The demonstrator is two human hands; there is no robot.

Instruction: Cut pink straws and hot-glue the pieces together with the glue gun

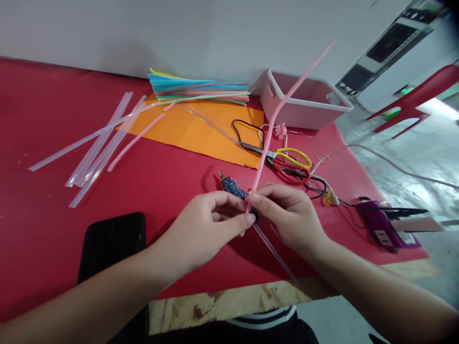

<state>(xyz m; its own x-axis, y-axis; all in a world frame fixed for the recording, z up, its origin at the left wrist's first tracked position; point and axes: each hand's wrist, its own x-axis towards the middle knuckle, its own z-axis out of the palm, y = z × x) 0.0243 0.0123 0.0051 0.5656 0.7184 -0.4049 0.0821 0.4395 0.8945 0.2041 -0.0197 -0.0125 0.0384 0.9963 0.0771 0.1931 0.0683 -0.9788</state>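
Red covering spreads over the table, its near edge showing bare speckled board. Across the far middle lies an orange sheet, and to its right stands a pink storage bin with a white rim. A black smartphone lies near the front edge, partly hidden under the left forearm. Blue, pink, green and yellow pipe cleaners are bundled along the back of the orange sheet.

Near the table's front edge, the left hand has thumb and forefinger drawn together in a pinch on the lower end of a pink pipe cleaner. The right hand meets it there, thumb and forefinger closed on the same stem just above, its other fingers curled in. From the two pinches the stem rises, then bends toward the upper right, above the table.

A purple power strip sits at the far right. Clear glue sticks lie crossed at the left. Scissors with one yellow and one red handle rest beyond the right hand. Just behind the fingers lies a glittery dark-blue glue gun; whether either hand touches it, I cannot tell. Smallest is a curled pink tuft, beside the bin.
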